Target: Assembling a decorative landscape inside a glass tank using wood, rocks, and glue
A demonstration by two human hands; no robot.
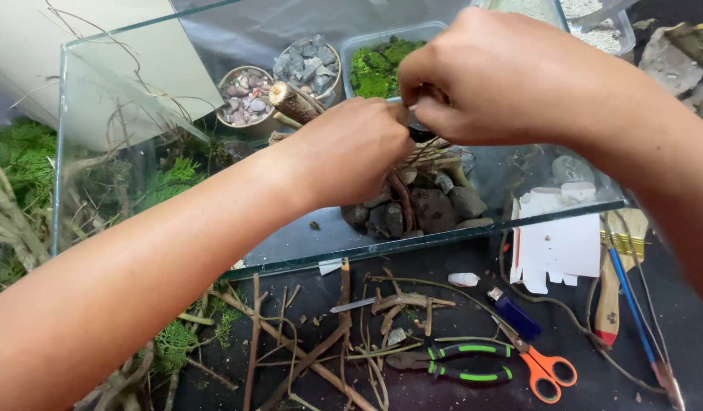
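**Glass tank, stone-and-wood arrangement: both hands at work**

Your left hand [351, 148] and right hand [473, 76] meet inside the glass tank [100, 114], above the rock pile [424, 205]. Right fingers [420, 103] are pinched together on a small dark item, too hidden to identify; whether the left fingers are closed on anything, you cannot tell.

- Rock pile: dark, rough, rounded stones, thin brown twigs laced through.
- Cut branch [294, 103]: bark-covered, pale sawn end, just behind your left hand.
- Behind the tank: bowl of pinkish pebbles [245, 95], bowl of grey stones [306, 61], tub of green moss [374, 65].
- On the table: orange-handled scissors [545, 369], green-gripped pliers [465, 361], blue lighter [515, 312], loose twigs [306, 342].

Risks, as judged: a wrist pressing down could topple the stacked stones; a dropped stone could chip the glass floor; brittle twigs may snap under a tight pinch.
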